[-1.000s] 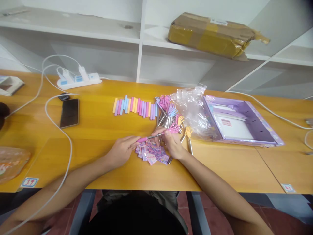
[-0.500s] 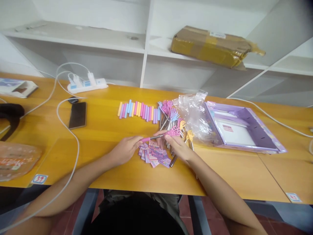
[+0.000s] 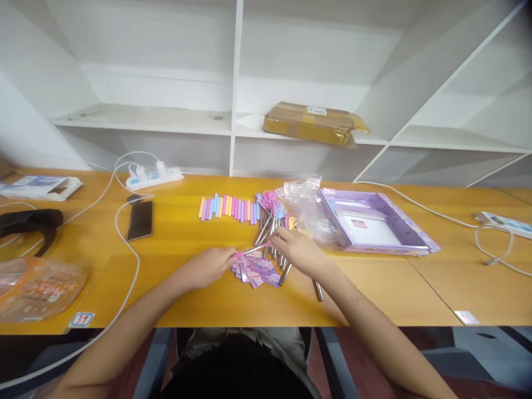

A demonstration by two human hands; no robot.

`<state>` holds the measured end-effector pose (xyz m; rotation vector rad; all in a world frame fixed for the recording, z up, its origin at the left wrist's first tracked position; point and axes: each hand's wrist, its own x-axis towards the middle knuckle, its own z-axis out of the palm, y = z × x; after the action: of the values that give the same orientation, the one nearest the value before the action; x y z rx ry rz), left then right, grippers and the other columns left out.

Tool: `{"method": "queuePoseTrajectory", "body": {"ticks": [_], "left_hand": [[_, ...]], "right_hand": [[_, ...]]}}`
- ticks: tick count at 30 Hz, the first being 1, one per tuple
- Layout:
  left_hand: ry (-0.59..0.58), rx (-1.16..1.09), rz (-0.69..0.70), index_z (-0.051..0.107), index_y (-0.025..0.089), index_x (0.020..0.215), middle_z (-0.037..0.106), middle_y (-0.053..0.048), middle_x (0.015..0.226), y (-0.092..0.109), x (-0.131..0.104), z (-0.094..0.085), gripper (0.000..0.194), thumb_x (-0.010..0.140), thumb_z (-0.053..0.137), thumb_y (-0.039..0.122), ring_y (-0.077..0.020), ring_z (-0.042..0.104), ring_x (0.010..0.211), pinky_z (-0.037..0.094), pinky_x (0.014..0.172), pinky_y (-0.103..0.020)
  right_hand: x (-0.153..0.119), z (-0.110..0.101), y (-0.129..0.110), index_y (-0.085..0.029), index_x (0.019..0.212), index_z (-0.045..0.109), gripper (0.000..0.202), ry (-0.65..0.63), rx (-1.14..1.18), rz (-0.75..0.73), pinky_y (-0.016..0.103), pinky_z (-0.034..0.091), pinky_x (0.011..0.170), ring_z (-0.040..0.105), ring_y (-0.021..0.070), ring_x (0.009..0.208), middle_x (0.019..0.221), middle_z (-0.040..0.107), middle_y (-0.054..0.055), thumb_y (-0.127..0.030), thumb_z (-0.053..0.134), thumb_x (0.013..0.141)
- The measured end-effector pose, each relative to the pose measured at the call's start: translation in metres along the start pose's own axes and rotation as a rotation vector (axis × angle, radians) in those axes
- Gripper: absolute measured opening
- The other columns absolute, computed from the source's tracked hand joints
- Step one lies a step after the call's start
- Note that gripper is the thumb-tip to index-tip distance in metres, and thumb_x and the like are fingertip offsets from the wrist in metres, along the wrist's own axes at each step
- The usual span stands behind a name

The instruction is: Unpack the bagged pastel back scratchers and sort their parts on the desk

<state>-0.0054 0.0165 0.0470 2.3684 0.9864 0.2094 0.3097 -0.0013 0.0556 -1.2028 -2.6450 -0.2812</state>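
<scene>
And here's the pink scratcher (image 3: 254, 249), held over the printed cards (image 3: 254, 270) on the bench (image 3: 187, 302), left hand (image 3: 211, 267) gripping its handle, right hand (image 3: 293, 249) pinching the far end, with loose scratchers (image 3: 272, 219) just beyond and the purple box (image 3: 374, 221) off to the right!

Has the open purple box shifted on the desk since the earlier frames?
No, not visibly: the desk seam still emerges under the near edge of the open purple box, just left of its near right corner.
</scene>
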Motion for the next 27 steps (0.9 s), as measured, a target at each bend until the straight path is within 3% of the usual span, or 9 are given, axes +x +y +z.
{"method": "queuePoseTrajectory", "body": {"ticks": [5, 11, 15, 17, 21, 24, 27], "left_hand": [[0.048, 0.282, 0.042, 0.066, 0.019, 0.118, 0.074, -0.011, 0.112, 0.035, -0.018, 0.011, 0.036, 0.114, 0.033, 0.033, -0.0266, 0.072, 0.098, 0.052, 0.082, -0.035], [0.132, 0.424, 0.090, 0.069, 0.026, 0.127, 0.073, -0.005, 0.096, 0.045, -0.033, 0.032, 0.030, 0.110, 0.045, 0.025, -0.0226, 0.071, 0.082, 0.049, 0.068, -0.028], [0.241, 0.483, 0.126, 0.071, 0.027, 0.127, 0.071, -0.004, 0.088, 0.009, -0.063, 0.015, 0.035, 0.106, 0.045, 0.017, -0.0217, 0.068, 0.080, 0.050, 0.071, -0.030], [0.317, 0.530, 0.107, 0.073, 0.028, 0.127, 0.073, -0.005, 0.093, -0.023, -0.089, -0.005, 0.039, 0.103, 0.046, 0.014, -0.0226, 0.068, 0.085, 0.051, 0.077, -0.032], [0.391, 0.610, 0.094, 0.074, 0.028, 0.127, 0.074, -0.006, 0.097, -0.079, -0.138, -0.033, 0.040, 0.104, 0.044, 0.014, -0.0242, 0.067, 0.088, 0.051, 0.080, -0.035], [0.360, 0.636, 0.122, 0.074, 0.028, 0.126, 0.075, -0.005, 0.097, -0.090, -0.149, -0.027, 0.038, 0.108, 0.042, 0.018, -0.0235, 0.067, 0.088, 0.052, 0.081, -0.036], [0.349, 0.619, 0.123, 0.074, 0.026, 0.124, 0.076, -0.004, 0.096, -0.085, -0.144, -0.013, 0.035, 0.111, 0.041, 0.027, -0.0220, 0.068, 0.087, 0.053, 0.082, -0.035]], "right_hand": [[-0.020, 0.000, -0.042, -0.017, 0.094, 0.065, 0.021, 0.045, 0.004, -0.107, 0.033, 0.042, 0.075, 0.059, 0.0208, 0.084, 0.092, 0.065, 0.007, -0.019, 0.052, 0.111], [-0.044, 0.000, -0.070, -0.018, 0.107, 0.068, 0.021, 0.088, 0.104, -0.012, 0.034, 0.042, 0.069, 0.063, 0.0207, 0.074, 0.082, 0.070, 0.005, -0.019, 0.048, 0.113], [-0.095, -0.007, -0.037, -0.024, 0.120, 0.070, 0.028, 0.138, 0.114, 0.102, 0.041, 0.050, 0.076, 0.070, 0.0260, 0.083, 0.096, 0.078, 0.009, -0.017, 0.045, 0.111], [-0.141, -0.014, -0.003, -0.027, 0.119, 0.072, 0.032, 0.207, 0.117, 0.208, 0.046, 0.053, 0.084, 0.074, 0.0292, 0.093, 0.108, 0.080, 0.011, -0.017, 0.043, 0.109], [-0.236, -0.024, 0.058, -0.027, 0.106, 0.076, 0.032, 0.289, 0.001, 0.512, 0.047, 0.055, 0.088, 0.076, 0.0311, 0.093, 0.100, 0.081, 0.011, -0.033, 0.045, 0.103], [-0.272, -0.022, 0.070, -0.027, 0.103, 0.076, 0.035, 0.262, -0.031, 0.637, 0.044, 0.056, 0.087, 0.076, 0.0294, 0.094, 0.102, 0.081, 0.010, -0.041, 0.044, 0.101], [-0.278, -0.014, 0.064, -0.026, 0.113, 0.074, 0.036, 0.259, -0.006, 0.685, 0.040, 0.057, 0.087, 0.077, 0.0287, 0.103, 0.112, 0.080, 0.010, -0.045, 0.045, 0.102]]}}
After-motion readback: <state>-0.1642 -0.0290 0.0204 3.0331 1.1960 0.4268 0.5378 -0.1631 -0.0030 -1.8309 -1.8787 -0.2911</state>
